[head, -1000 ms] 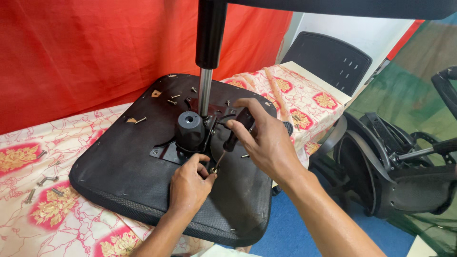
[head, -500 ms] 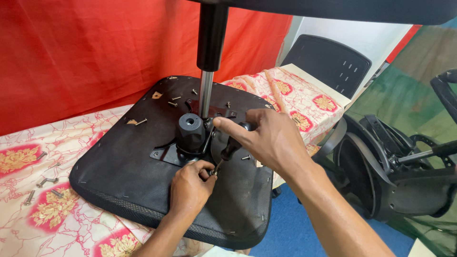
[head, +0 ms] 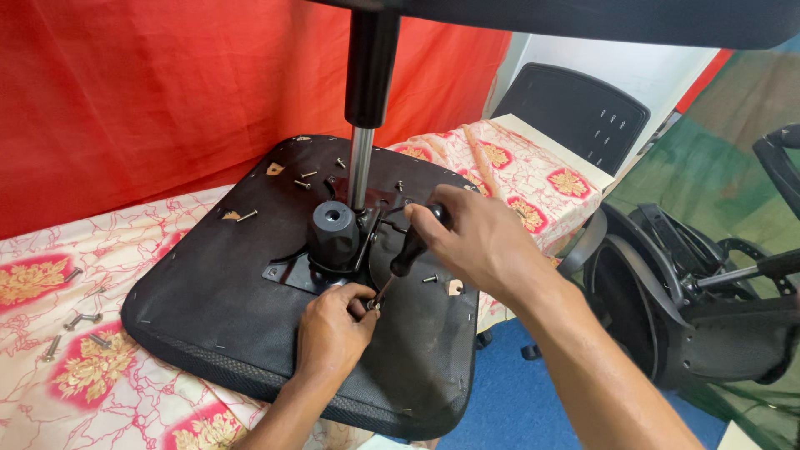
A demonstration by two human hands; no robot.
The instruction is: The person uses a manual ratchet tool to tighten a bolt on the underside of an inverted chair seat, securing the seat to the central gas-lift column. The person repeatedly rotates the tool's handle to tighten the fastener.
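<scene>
On the upturned office-chair seat (head: pixel 208 292), which lies underside-up across a table draped in a red-and-cream floral cloth (head: pixel 50 367), both hands meet just beside the black metal mechanism plate (head: pixel 292 271) at the seat's middle. The right hand (head: pixel 483 246) is wrapped closed around the black handle of a screwdriver (head: pixel 408 250), whose shaft slants down and to the left toward the plate's near edge. The left hand (head: pixel 333 329) is pinched narrow around the tip end of the shaft, fingertips (head: pixel 362 296) bunched where it meets the seat; whatever screw sits under them is hidden.

By the look of it, a screw at the near corner of the plate is being driven or seated, with the tip being steadied. A sound next move would call for keeping the shaft square to the screw head and pressing down before turning, since a slanted tool can slip off.

The right forearm comes in from the lower right edge, wrist bent slightly downward; the left forearm rises from the bottom edge, knuckles up.

A gas-lift cylinder (head: pixel 362 125) stands upright from the plate beside a round black knob (head: pixel 333 229). Loose screws (head: pixel 79 321) lie on the cloth toward the table's left edge, and more sit on the seat's far side.
</scene>
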